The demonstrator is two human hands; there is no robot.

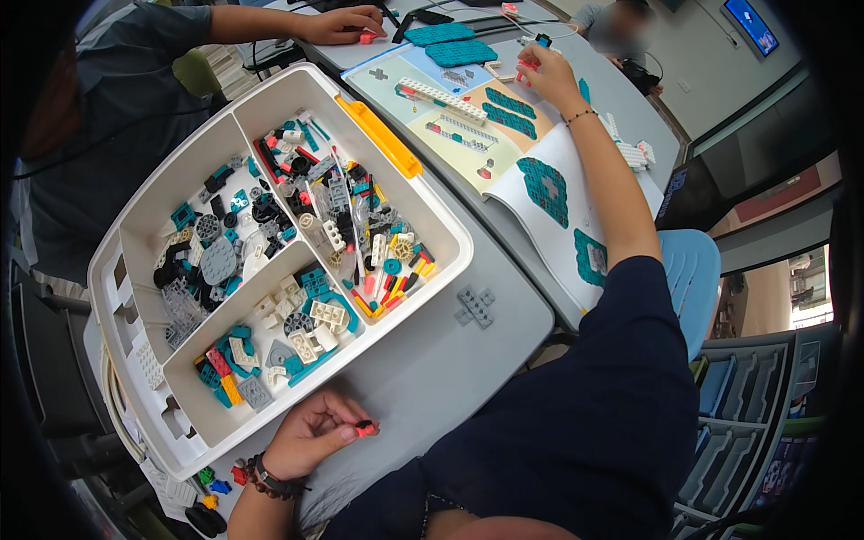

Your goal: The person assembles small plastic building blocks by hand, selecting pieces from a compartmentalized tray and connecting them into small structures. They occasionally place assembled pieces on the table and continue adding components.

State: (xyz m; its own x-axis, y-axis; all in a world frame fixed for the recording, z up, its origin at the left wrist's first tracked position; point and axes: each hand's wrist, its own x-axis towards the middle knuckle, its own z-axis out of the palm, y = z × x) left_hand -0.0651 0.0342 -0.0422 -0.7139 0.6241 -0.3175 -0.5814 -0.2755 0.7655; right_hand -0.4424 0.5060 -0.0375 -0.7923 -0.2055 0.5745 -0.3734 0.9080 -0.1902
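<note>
Near the front edge of the tray, my left hand (322, 430) is closed, pinching a small coral-red and black building piece (364, 428) between thumb and fingertips. My right arm reaches across the open instruction booklet (540, 247) to the far side of the table. There my right hand (551, 76) is closed on a small coral-red building piece (526, 72), partly hidden by the fingers. A little blue and black piece (543, 40) shows just beyond it. A long white studded beam (443, 101) lies on the booklet, left of that hand.
A white sorting tray (459, 238) with a yellow latch (382, 137) holds mixed bricks in compartments. A grey cross-shaped plate (474, 307) lies on the table. Teal plates (459, 52) rest beyond the booklet. Another person's hand (346, 25) is at the far left, and a blue chair (688, 279) stands right.
</note>
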